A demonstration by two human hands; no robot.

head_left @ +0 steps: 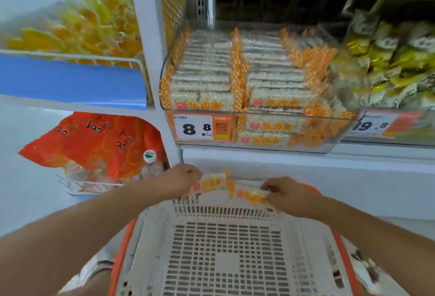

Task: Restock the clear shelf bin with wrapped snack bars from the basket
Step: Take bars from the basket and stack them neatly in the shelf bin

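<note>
A white slatted basket (226,248) with an orange rim sits right below me, its floor bare. At its far edge my left hand (181,178) grips one wrapped snack bar (209,183) with orange checked ends. My right hand (289,195) grips a second wrapped bar (251,195) beside it. Above them, the clear shelf bin (259,116) holds two rows of the same white puffed-rice bars, stacked nearly to its rim.
An 8.8 price tag (195,128) hangs on the bin's front. Red snack bags (94,142) and a capped water bottle (150,161) fill a wire bin at lower left. Yellow packs (400,60) fill the neighbouring bin on the right. A white upright post (148,36) divides the shelves.
</note>
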